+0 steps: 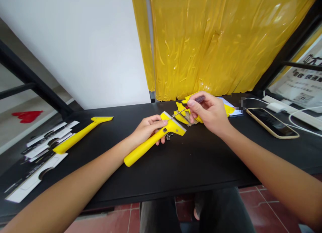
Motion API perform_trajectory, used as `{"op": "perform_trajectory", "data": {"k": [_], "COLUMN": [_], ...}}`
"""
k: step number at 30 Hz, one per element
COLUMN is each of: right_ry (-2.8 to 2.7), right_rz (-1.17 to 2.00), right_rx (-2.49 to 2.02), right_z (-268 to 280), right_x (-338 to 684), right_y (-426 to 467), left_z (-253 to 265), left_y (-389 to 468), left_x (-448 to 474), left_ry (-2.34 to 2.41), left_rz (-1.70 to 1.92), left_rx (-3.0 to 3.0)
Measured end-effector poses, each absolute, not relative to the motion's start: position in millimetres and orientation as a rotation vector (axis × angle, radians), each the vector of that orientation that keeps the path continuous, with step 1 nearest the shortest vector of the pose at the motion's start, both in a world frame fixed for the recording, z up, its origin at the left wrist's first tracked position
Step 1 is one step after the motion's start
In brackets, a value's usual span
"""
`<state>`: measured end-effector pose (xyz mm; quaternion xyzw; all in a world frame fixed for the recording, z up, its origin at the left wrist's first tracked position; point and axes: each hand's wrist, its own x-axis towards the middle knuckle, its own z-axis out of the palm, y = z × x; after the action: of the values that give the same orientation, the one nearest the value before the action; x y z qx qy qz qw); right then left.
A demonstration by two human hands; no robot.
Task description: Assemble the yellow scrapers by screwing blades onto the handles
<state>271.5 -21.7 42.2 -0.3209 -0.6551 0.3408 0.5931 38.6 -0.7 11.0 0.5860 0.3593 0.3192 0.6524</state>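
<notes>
My left hand (150, 128) is closed around the neck of a yellow scraper (147, 146), its wide head pointing up and right and its handle toward me. A screwdriver (179, 112) with a thin metal shaft and a dark handle is pinched in my right hand (208, 111). Its tip meets the scraper head close to my left thumb; whether it sits in a screw is hidden. Small dark screws (169, 136) lie on the table just beneath the scraper head. Behind my right hand is a pile of yellow scraper parts (181, 108), partly covered.
At left, another yellow scraper (80, 134) rests on white and black cardboard sleeves (37, 177). A phone (273, 123), white cables and a power strip (284, 105) are at right on the black table (201, 169). A lit screen (232, 107) and yellow plastic sheeting (201, 41) stand behind.
</notes>
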Motion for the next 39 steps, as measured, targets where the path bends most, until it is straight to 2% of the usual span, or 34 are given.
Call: {"op": "perform_trajectory", "data": {"k": [27, 31, 39], "right_ry": [-1.646, -1.753, -1.915], "right_rz": [0.699, 0.501, -0.289], "right_rx": [-0.707, -0.718, -0.678], "right_z": [36.4, 36.6, 33.8], "right_x": [273.8, 272.1, 270.6], "right_y": [-19.6, -24.7, -28.8], "left_z": [9.7, 8.8, 14.2], "left_y": [1.7, 1.6, -2.1], "left_x": [37.1, 37.2, 36.8], "left_ry": [0.781, 0.801, 0.882], "left_rz": [0.741, 0.753, 0.907], "left_rx": [1.307, 1.312, 1.366]}}
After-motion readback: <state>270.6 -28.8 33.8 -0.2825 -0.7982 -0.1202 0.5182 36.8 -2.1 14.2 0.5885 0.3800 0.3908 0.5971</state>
